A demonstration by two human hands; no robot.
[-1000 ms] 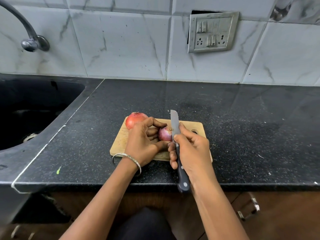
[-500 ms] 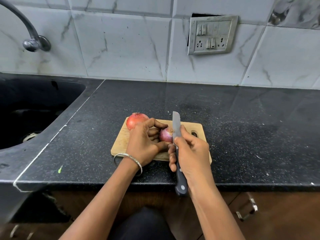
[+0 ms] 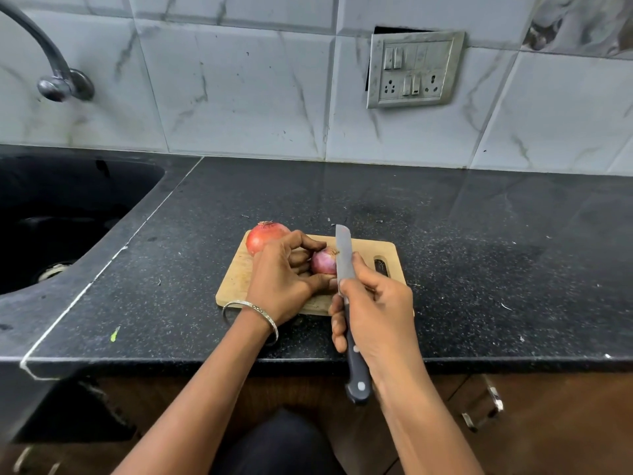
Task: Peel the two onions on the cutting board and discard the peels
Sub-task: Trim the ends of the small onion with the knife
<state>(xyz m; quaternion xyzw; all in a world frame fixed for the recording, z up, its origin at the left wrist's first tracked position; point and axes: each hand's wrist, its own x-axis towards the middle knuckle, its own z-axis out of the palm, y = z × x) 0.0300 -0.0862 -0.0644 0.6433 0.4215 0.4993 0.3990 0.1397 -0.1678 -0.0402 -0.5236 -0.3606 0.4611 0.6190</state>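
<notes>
Black counter, tiled wall.
Sink at left, tap above it; socket panel on wall, upper right.

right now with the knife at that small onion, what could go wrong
1. The knife blade sits right beside the fingers of the left hand, curled round the small onion; a slip could cut them.
2. The small onion may roll under pressure from the right hand.
3. The larger onion rests at the far-left corner of the cutting board and could roll off if nudged.
</notes>
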